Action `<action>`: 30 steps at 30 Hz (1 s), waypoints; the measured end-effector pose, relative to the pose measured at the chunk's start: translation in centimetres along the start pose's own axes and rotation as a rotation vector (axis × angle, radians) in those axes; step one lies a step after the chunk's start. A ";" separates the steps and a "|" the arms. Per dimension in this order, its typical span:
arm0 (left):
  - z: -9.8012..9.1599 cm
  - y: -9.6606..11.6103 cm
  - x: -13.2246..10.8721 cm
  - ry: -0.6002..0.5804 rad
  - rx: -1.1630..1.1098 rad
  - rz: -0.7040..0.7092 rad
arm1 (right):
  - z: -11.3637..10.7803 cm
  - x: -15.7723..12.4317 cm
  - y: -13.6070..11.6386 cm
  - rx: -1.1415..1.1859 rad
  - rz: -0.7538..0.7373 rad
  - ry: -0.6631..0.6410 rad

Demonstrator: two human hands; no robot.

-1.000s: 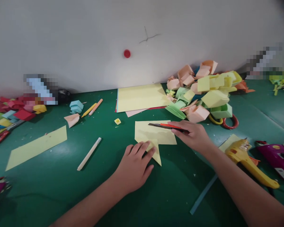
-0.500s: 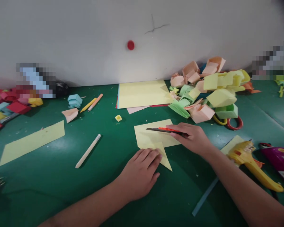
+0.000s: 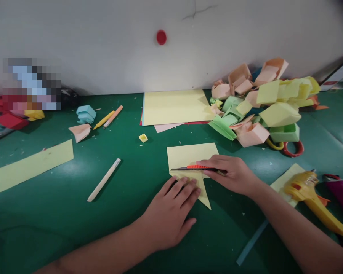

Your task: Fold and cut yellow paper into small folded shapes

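A folded pale yellow paper sheet [image 3: 192,155] lies on the green table in front of me, with a pointed flap sticking out toward me. My left hand [image 3: 177,209] rests on its near part, fingers spread and pressing it down. Gripped in my right hand [image 3: 231,173] is a utility knife [image 3: 200,168] with an orange slider. Its blade points left and lies along the sheet's fold line, just beyond my left fingertips. Part of the flap is hidden beneath my left hand.
Behind the sheet sits a stack of coloured paper [image 3: 175,108]. Folded paper pieces [image 3: 253,121] heap at the right, near red-handled scissors [image 3: 294,148] and a yellow glue gun [image 3: 305,194]. A white stick [image 3: 104,180] and a yellow paper strip [image 3: 34,163] lie left.
The knife has come down toward me from the middle of the sheet to its fold line. My left fingers have spread further apart. The whole view has shifted slightly.
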State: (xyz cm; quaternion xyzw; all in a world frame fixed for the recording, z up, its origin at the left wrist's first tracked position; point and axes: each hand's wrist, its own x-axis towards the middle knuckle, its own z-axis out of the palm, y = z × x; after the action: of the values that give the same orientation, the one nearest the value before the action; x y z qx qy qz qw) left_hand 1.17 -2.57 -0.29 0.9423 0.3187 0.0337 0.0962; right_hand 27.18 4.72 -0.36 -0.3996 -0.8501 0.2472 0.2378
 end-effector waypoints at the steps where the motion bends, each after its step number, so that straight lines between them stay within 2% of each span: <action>1: 0.0 0.0 0.0 -0.002 -0.001 -0.001 | 0.0 0.0 0.0 0.002 0.004 -0.015; 5: -0.2 0.1 0.0 -0.005 -0.001 -0.011 | 0.3 0.1 0.1 0.021 -0.009 -0.047; 14: -0.4 0.1 -0.1 0.005 0.008 -0.019 | 0.2 0.0 0.6 0.034 -0.030 -0.018; 30: -0.6 -0.4 -0.1 -0.001 -0.077 -0.005 | 0.0 0.2 0.7 0.059 -0.020 -0.050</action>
State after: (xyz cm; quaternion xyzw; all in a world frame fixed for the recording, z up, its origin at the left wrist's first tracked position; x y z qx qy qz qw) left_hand 0.82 -2.26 0.20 0.9371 0.3195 0.0453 0.1328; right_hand 27.42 5.26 -0.76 -0.3775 -0.8522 0.2796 0.2305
